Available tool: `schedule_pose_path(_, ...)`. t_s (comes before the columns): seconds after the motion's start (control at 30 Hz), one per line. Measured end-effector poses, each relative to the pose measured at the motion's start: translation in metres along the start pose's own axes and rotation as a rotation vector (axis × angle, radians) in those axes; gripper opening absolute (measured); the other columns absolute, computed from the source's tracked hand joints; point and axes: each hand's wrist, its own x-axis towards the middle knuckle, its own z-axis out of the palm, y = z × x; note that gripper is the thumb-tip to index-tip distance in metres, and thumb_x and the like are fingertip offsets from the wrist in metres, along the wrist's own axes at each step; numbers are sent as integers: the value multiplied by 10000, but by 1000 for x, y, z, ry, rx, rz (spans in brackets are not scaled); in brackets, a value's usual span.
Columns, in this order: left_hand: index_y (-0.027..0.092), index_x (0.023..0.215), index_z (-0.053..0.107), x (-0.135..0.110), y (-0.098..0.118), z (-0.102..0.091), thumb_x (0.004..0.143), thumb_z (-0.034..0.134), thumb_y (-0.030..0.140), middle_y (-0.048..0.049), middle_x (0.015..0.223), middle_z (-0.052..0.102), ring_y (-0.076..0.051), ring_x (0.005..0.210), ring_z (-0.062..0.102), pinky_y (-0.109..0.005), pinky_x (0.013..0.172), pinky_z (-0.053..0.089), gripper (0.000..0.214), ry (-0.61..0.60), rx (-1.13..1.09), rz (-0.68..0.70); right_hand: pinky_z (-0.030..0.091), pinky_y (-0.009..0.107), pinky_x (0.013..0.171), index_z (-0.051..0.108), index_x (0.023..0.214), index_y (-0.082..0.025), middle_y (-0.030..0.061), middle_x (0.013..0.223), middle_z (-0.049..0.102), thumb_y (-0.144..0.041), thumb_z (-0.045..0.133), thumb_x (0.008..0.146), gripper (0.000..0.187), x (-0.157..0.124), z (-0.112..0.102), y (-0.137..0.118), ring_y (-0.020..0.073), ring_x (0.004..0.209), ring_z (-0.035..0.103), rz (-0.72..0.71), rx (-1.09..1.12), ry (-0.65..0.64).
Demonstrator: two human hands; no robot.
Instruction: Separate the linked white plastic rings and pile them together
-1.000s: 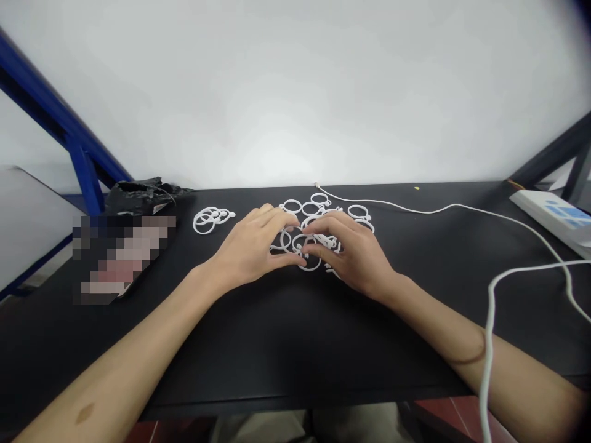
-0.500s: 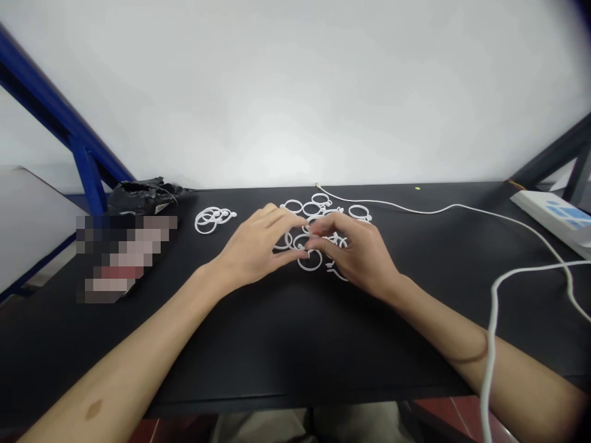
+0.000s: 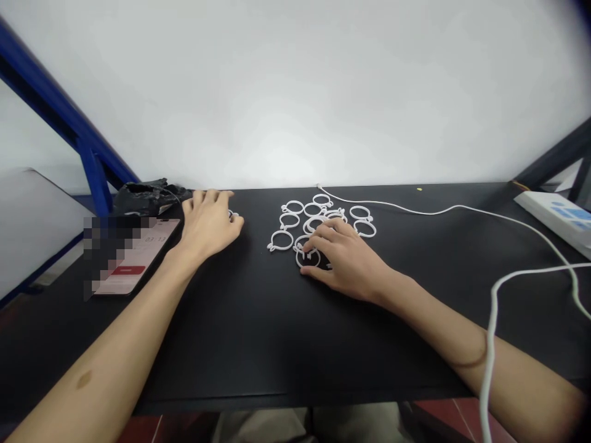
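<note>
Several thin white plastic rings with small knobbed clip ends (image 3: 281,240) lie loosely spread on the black table. My right hand (image 3: 344,258) is over the near side of this group, thumb and fingers apart, around a white ring (image 3: 308,258) that lies at its fingertips. Further left, my left hand (image 3: 209,221) reaches over a smaller pile of white rings (image 3: 234,215), its fingers spread. Most of that pile is hidden beneath the left hand.
A phone (image 3: 138,261) lies at the left, near a crumpled black plastic bag (image 3: 148,195). A white cable (image 3: 406,210) runs across the right side, passing in front of my right forearm. A white box (image 3: 554,215) sits at the right edge.
My left hand has moved left from the main group to the smaller pile, and its fingers have spread. My right hand has lowered slightly and opened over a near ring.
</note>
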Motion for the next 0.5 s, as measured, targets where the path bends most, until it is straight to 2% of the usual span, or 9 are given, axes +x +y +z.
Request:
schedule_pose_path(0.13,174,1240,568,-8,24,-10,830,447,207,-74,1229,610,-290,1168,458,-461,1009,399,429,-6,-242,330,425,460,976,678,918,-194,85,1031,646,-350,679,839,175,0,-1,0,281,1100,485,-14,36,13)
schedule_pose_path(0.23,203,1207,580,-17,39,-16,823,451,145,-41,1178,624,-241,1134,468,-416,997,421,408,-59,-376,543,430,445,965,660,881,-202,81,1044,633,-308,690,832,120,0,0,0,258,1066,496,-24,85,63)
schedule_pose_path(0.37,223,1184,590,-27,51,-20,816,480,112,-37,1118,637,-230,1088,479,-411,960,445,400,-96,-451,669,444,416,942,645,879,-219,71,1095,611,-280,699,833,94,0,2,1,240,1054,497,-16,158,142)
schedule_pose_path(0.5,215,1135,607,-29,55,-21,865,490,146,-39,1053,648,-221,1034,494,-396,920,458,302,-90,-465,695,454,393,891,657,889,-230,63,1047,607,-287,689,846,78,0,1,1,223,983,510,17,180,206)
